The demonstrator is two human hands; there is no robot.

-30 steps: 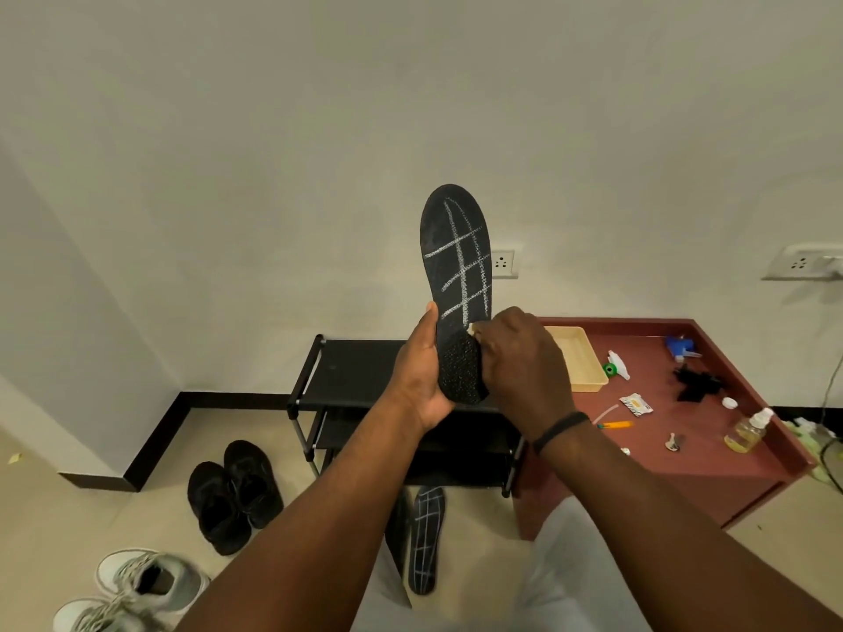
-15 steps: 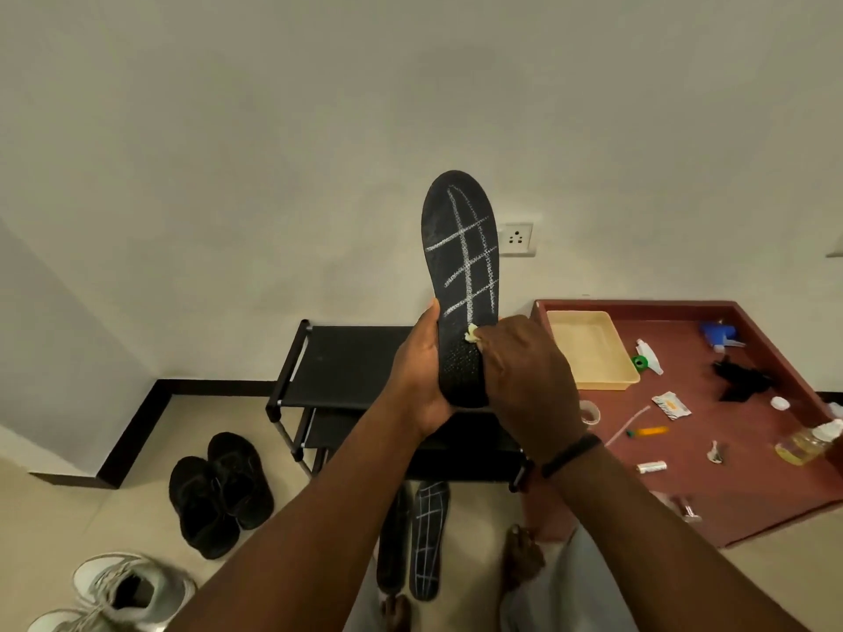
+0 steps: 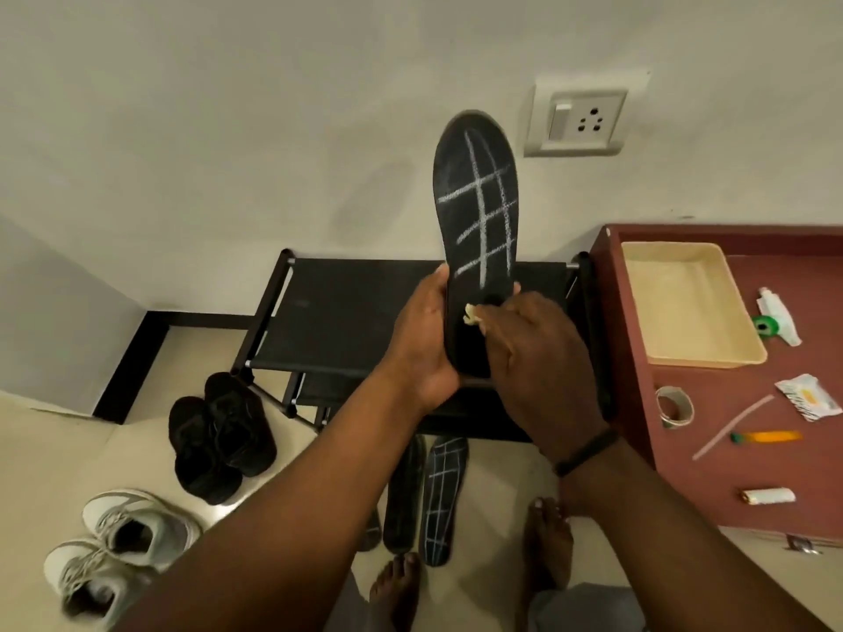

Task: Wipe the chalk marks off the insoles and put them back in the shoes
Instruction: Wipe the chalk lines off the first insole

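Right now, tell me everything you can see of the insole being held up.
The insole is black, flat and foam-like, held upright with its rounded toe end up, before the wall. A white chalk grid crosses its upper part; the lower part looks bare. The left hand grips its lower left edge, and the right hand presses a small pale wad against its face below the grid.

Pale tiled floor (image 3: 54,449): black shoe pair (image 3: 219,435), white sneaker pair (image 3: 114,554), chalk-gridded black insoles (image 3: 440,494). Maroon counter (image 3: 730,472): cream plastic tray (image 3: 684,303), tape roll (image 3: 675,407).
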